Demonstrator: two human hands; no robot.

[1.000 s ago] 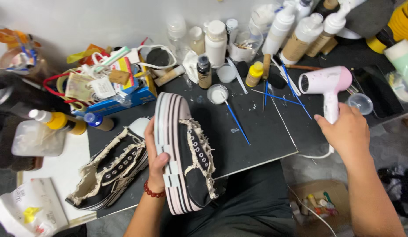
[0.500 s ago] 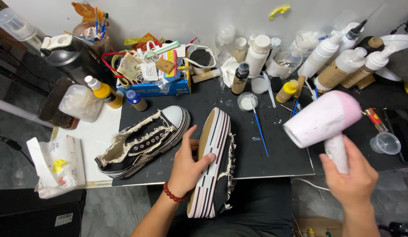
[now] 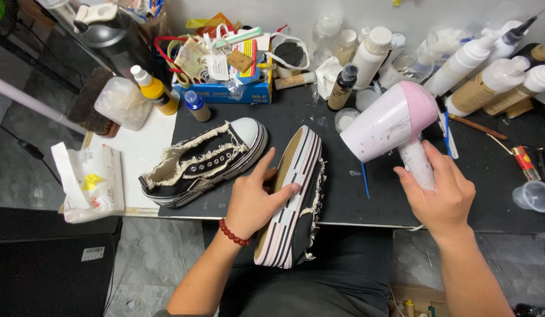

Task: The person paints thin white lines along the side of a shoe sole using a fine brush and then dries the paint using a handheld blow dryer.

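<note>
The second sneaker point(image 3: 209, 157) lies flat on the surface point(image 3: 495, 194); the left hand point(image 3: 256, 199) grasps the striped-soled sneaker point(image 3: 296, 199), now tipped sole-up at the near edge; the right hand point(image 3: 441, 194), clenched on the pink hair dryer point(image 3: 395, 123), has swung its nozzle toward that sole.

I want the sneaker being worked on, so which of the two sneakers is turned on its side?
The sneaker under the left hand, striped sole facing up. The other sneaker rests upright to its left, untouched.
</note>
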